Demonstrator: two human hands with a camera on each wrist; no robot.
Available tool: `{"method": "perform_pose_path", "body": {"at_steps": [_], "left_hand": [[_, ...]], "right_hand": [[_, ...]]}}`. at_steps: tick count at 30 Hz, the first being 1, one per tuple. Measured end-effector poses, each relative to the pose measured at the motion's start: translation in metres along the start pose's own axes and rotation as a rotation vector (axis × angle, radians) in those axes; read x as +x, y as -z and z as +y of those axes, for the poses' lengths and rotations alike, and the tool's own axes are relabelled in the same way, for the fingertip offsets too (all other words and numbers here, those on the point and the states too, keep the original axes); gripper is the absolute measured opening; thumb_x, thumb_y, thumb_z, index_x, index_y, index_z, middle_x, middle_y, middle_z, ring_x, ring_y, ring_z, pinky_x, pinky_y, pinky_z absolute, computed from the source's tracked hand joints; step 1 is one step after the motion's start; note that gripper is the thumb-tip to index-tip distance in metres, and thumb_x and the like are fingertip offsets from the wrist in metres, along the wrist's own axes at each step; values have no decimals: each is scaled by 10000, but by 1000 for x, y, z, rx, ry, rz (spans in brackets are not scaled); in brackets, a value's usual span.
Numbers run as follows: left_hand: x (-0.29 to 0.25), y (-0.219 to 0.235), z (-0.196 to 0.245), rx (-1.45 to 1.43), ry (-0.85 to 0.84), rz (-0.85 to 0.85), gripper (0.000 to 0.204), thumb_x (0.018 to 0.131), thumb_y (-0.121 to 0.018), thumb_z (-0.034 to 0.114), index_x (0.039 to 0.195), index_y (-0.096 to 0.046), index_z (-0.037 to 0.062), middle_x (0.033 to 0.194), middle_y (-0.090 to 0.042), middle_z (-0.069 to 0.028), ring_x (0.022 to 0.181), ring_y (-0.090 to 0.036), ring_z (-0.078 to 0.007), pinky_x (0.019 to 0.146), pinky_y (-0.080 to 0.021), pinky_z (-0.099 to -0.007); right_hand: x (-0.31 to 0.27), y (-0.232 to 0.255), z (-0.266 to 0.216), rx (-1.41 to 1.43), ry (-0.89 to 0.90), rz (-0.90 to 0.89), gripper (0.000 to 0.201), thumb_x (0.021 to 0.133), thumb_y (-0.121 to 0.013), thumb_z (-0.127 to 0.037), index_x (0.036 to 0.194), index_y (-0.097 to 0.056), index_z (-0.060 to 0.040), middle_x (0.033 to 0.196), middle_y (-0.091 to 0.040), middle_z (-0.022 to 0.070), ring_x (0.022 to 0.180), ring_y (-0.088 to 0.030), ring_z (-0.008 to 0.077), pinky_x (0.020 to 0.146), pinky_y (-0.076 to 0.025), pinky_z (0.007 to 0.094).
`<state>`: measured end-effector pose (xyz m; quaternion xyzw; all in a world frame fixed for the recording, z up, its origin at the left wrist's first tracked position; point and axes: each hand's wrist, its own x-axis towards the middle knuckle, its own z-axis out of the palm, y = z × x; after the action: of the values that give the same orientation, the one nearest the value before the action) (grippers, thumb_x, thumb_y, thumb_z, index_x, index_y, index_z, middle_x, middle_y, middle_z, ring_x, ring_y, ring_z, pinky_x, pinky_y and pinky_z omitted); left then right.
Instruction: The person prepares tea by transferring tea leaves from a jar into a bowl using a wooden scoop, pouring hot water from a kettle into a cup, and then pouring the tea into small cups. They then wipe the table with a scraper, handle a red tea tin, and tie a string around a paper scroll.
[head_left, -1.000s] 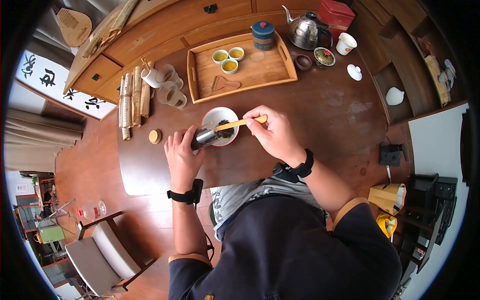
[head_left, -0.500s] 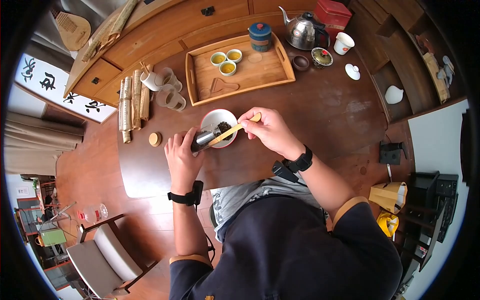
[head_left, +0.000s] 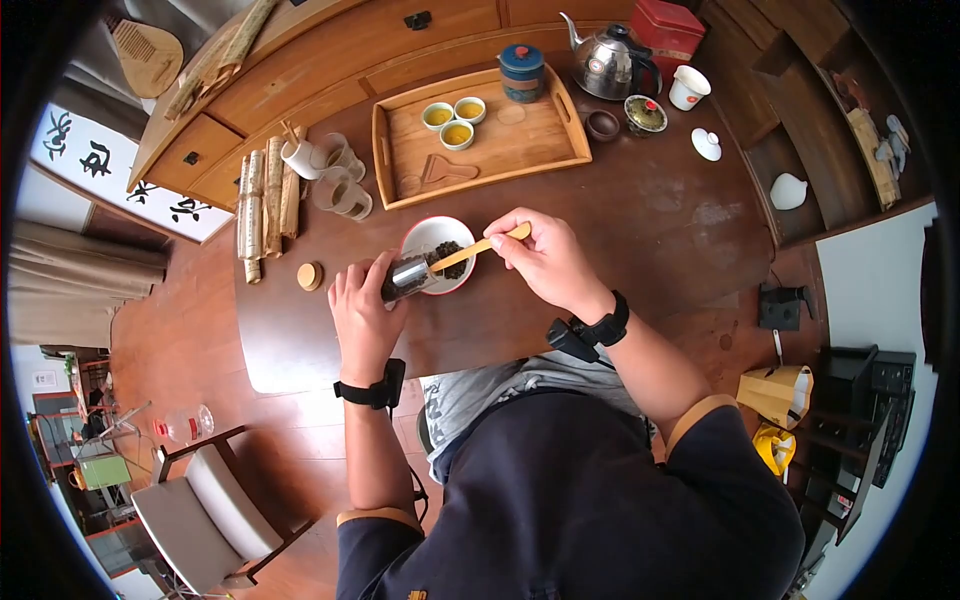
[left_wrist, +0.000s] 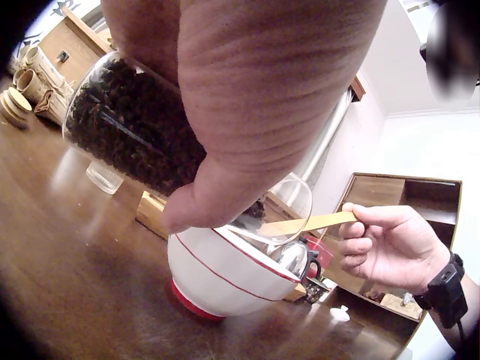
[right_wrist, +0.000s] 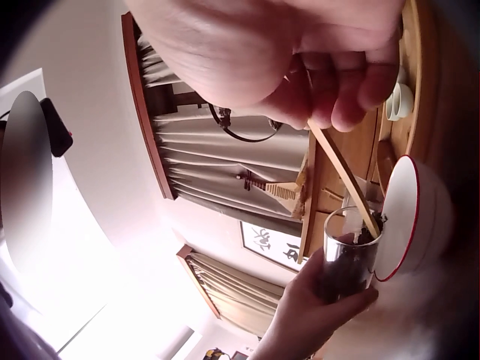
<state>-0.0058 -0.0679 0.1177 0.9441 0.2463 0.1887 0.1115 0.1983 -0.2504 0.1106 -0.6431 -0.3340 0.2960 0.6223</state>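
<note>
My left hand point(head_left: 364, 306) grips a clear glass jar point(left_wrist: 131, 124) of dark, curled tea leaves, tilted so that its mouth points toward a white bowl point(left_wrist: 225, 274) with a red rim. Between thumb and fingers, my right hand point(head_left: 545, 262) pinches a thin bamboo tea scoop point(head_left: 485, 249). The scoop's far end reaches into the jar's mouth, as the right wrist view shows. Dark tea leaves point(head_left: 455, 268) lie in the bowl, below and beside the jar's opening. A round wooden lid point(head_left: 310, 276) rests on the table, left of the left hand.
Behind the bowl, a wooden tray point(head_left: 400, 190) carries three cups of yellow tea and a blue lidded jar point(head_left: 522, 75). A steel kettle point(head_left: 608, 65) and a lidded bowl point(head_left: 645, 114) stand at back right. Glasses point(head_left: 342, 194) and bamboo scrolls point(head_left: 262, 205) are at left.
The right hand drew the scoop down and left over the bowl, then moved back up and right, its tip again at the jar's mouth. The left hand holds the jar nearly still.
</note>
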Motion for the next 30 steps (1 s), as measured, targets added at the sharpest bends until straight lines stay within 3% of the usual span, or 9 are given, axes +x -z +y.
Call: {"method": "perform_pose_path", "body": {"at_steps": [9, 12, 16, 22, 28, 30], "left_hand": [[0, 0, 1, 9, -1, 6, 617, 708, -807, 60, 1306, -675, 138, 1125, -662, -90, 1086, -598, -337, 1003, -447, -461], [0, -1, 0, 11, -18, 14, 620, 705, -801, 57, 1306, -672, 139, 1123, -661, -89, 1085, -597, -337, 1007, -445, -461], [-1, 0, -1, 9, -5, -4, 624, 698, -792, 52, 1304, -671, 142, 1123, -661, -88, 1086, -595, -333, 1010, -442, -458], [-1, 1, -1, 4, -3, -4, 623, 696, -792, 48, 1300, -671, 142, 1128, -663, -85, 1091, -595, -330, 1009, -444, -457], [1, 1, 1, 9, -3, -6, 615, 701, -798, 47, 1296, -673, 138, 1129, -667, -84, 1093, -598, -332, 1006, -447, -460], [0, 1, 2, 13, 0, -9, 614, 703, -800, 50, 1297, -673, 137, 1130, -668, -86, 1095, -599, -333, 1009, -447, -460]], "right_hand": [[11, -21, -1, 241, 76, 83, 138, 1025, -668, -100, 1086, -737, 4, 845, -715, 18, 712, -639, 60, 623, -510, 235], [9, -27, -2, 140, 5, -26, 162, 1033, -651, -71, 1131, -745, 16, 915, -725, 24, 750, -634, 65, 679, -526, 231], [5, -27, 2, 37, 84, 55, 158, 1015, -674, -98, 1093, -755, 13, 871, -762, 66, 694, -664, 90, 621, -527, 255], [-1, -10, -2, 21, 78, 93, 157, 1017, -669, -102, 1084, -753, 13, 889, -764, 64, 724, -657, 81, 647, -522, 244], [3, -11, -1, 262, -38, -55, 171, 1028, -664, -120, 1080, -746, 20, 855, -729, 30, 694, -616, 64, 619, -502, 244], [4, -11, -1, 197, -54, -46, 175, 1030, -663, -125, 1080, -744, 22, 847, -726, 26, 683, -610, 64, 613, -499, 244]]}}
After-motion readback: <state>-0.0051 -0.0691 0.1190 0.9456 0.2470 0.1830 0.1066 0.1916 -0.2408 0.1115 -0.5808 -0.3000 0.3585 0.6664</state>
